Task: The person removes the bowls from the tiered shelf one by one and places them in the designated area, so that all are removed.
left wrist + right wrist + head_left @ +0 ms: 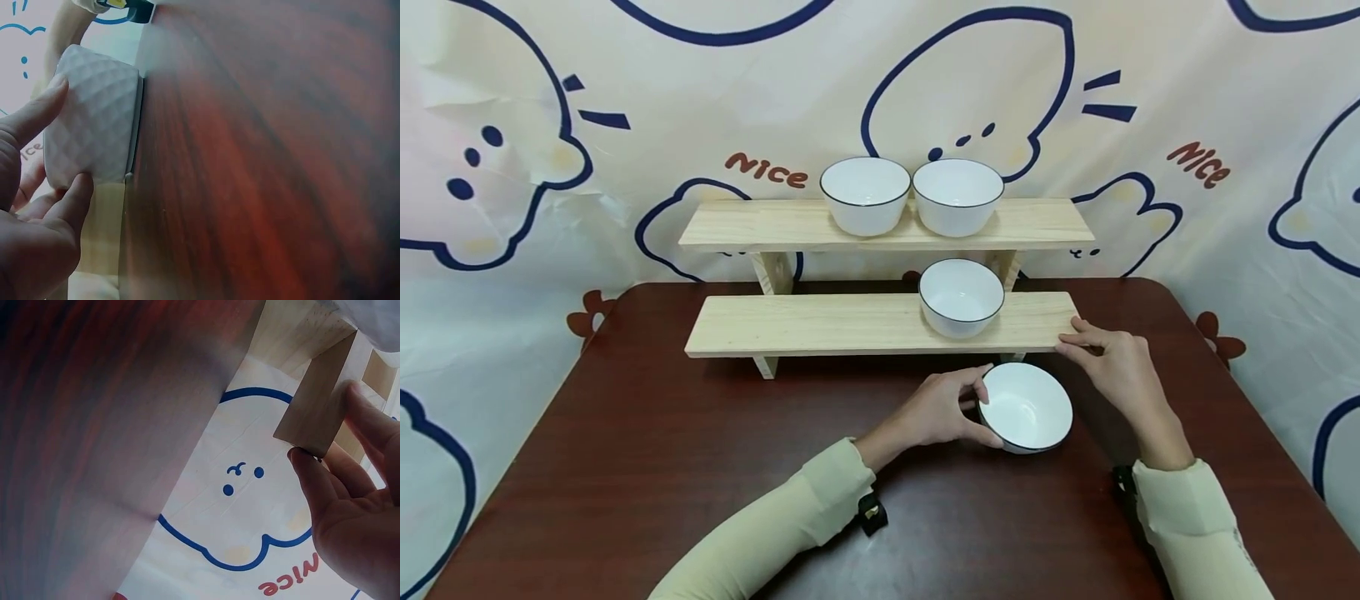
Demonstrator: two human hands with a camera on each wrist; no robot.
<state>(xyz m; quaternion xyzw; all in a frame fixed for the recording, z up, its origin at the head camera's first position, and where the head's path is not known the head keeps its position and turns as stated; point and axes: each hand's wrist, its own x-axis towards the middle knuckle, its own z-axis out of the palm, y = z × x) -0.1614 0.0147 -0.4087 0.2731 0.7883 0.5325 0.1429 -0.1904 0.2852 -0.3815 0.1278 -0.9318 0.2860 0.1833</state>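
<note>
My left hand (pixel 946 407) grips a white bowl (pixel 1028 408) with a dark rim by its left side, in front of the lower shelf. In the left wrist view, thumb and fingers lie against the quilted outer wall of the bowl (pixel 97 115). My right hand (pixel 1114 367) holds the right end of the lower board of a two-tier wooden shelf (pixel 805 325). The right wrist view shows its fingers pinching the end of that board (pixel 315 403). Another white bowl (pixel 961 298) stands upright on the lower board, right of its middle.
Two more white bowls, one on the left (pixel 865 197) and one on the right (pixel 958 198), sit side by side on the upper board (pixel 1045 221). The shelf stands towards the back of a dark brown table (pixel 647 467). Behind it hangs a cartoon-printed cloth (pixel 760 100).
</note>
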